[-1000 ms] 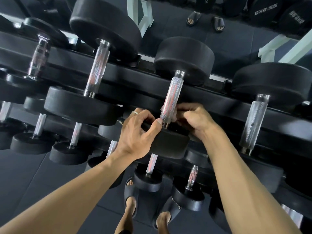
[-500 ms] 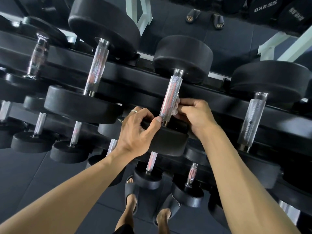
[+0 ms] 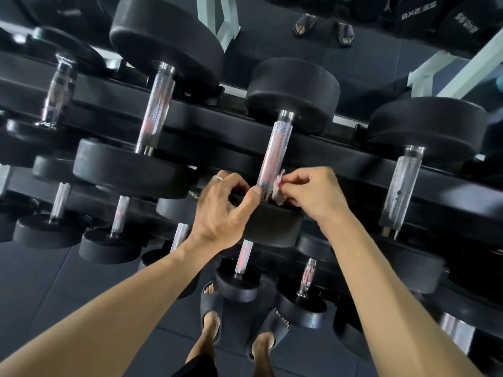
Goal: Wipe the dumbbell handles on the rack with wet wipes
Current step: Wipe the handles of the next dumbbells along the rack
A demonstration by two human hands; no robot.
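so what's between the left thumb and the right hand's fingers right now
In the head view, the lower end of the knurled dumbbell handle stands between the left hand and right hand, with the wet wipe bunched against its right side.

We note a bright metal handle (image 3: 273, 156) with rough knurling, matt black, apparently rubber heads (image 3: 292, 91), and a thin, crumpled, translucent wet wipe (image 3: 278, 186).

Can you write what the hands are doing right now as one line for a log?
step: wiping handle | right hand: pinches wet wipe against middle dumbbell handle | left hand: fingers curled, thumb at handle's base
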